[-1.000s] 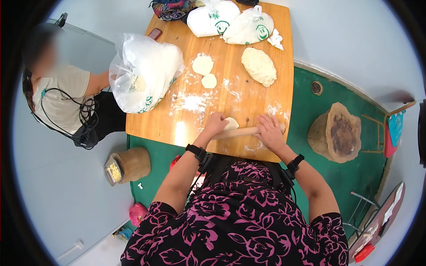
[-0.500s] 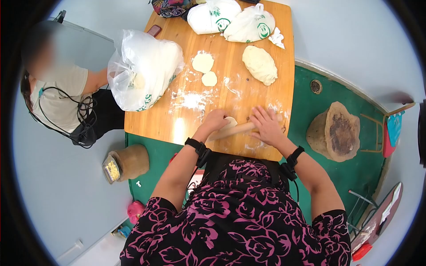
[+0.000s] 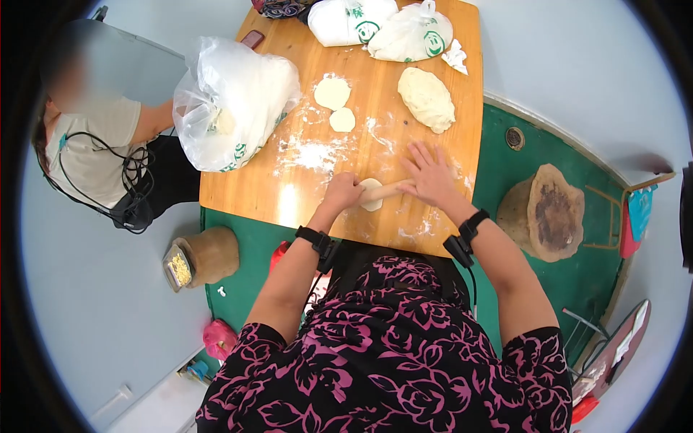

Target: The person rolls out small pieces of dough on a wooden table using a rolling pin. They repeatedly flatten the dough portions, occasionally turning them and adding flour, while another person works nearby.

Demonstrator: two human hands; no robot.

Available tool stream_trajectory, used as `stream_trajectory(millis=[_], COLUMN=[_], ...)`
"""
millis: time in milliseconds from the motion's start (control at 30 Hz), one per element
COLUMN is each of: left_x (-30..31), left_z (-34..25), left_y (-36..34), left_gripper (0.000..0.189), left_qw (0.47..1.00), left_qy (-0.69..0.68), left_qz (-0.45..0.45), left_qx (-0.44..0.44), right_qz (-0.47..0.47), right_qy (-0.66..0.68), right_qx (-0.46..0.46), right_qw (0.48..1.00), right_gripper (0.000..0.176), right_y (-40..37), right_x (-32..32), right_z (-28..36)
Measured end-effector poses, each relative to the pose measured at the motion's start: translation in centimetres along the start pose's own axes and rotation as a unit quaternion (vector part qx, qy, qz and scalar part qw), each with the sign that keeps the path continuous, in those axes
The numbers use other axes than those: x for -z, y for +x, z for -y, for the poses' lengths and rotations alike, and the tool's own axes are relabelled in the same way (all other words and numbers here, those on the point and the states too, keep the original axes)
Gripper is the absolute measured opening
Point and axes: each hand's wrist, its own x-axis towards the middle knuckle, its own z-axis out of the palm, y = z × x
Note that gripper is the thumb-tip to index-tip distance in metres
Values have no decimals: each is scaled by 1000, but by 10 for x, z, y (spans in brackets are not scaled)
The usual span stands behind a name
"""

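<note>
A small round dough disc (image 3: 372, 204) lies on the floured wooden table (image 3: 317, 184) near its front edge. The wooden rolling pin (image 3: 388, 190) crosses over it. With fingers closed, my left hand (image 3: 343, 192) grips the disc's left edge beside the pin's end. My right hand (image 3: 431, 179) lies on the pin's right part, palm down and fingers spread. Two flat dough rounds, one larger (image 3: 332, 93) and one smaller (image 3: 342, 120), rest farther back. A big dough lump (image 3: 426, 99) sits at the back right.
A large plastic bag (image 3: 242, 101) stands on the table's left, beside another person (image 3: 101, 148). White bags (image 3: 411, 32), crumpled tissue (image 3: 455, 56) and a phone (image 3: 253, 39) are at the back. Stump stools (image 3: 556, 213) flank the table.
The rolling pin has moved forward, off the front part of the disc. My right hand has moved forward with it, its fingers spread wider. My left hand has shifted slightly left.
</note>
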Motion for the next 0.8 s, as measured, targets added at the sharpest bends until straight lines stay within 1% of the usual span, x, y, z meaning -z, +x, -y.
stream_trajectory(millis=[33,67,167,233,267,367,467,500,600,700,800], left_x=[2,5,10,5,3,8,-12,-5,-2,14,12], left_z=[0,0,4,11,14,-8,-14,-26,-27,-38,-40], left_y=[3,6,9,10,11,6,17,18,36,33,29], left_gripper=[21,22,22,22,22,23,26,28,27,24,20], left_qw=[1000,1000,998,998,998,999,981,986,974,949,953], left_qy=[10,19,-17,-39,-49,-10,81,77,87,199,120], left_qz=[3,6,60,52,47,50,-22,35,129,191,207], left_qx=[7,14,15,-3,-13,-10,-176,-141,-161,-151,-185], right_qz=[-21,-19,-4,5,3,-13,-33,-34,-34,-44,-40], right_qy=[-6,-1,21,51,51,55,70,71,78,95,99], right_qx=[1,16,60,81,77,69,70,68,54,31,15], right_qw=[1000,1000,998,995,996,996,995,995,995,994,994], right_gripper=[59,58,53,46,44,39,37,37,36,35,34], right_y=[7,7,-6,-29,-39,-56,-58,-59,-63,-72,-82], right_x=[-3,-4,3,12,9,1,8,10,10,4,1], right_z=[0,0,0,6,7,8,12,12,8,5,4])
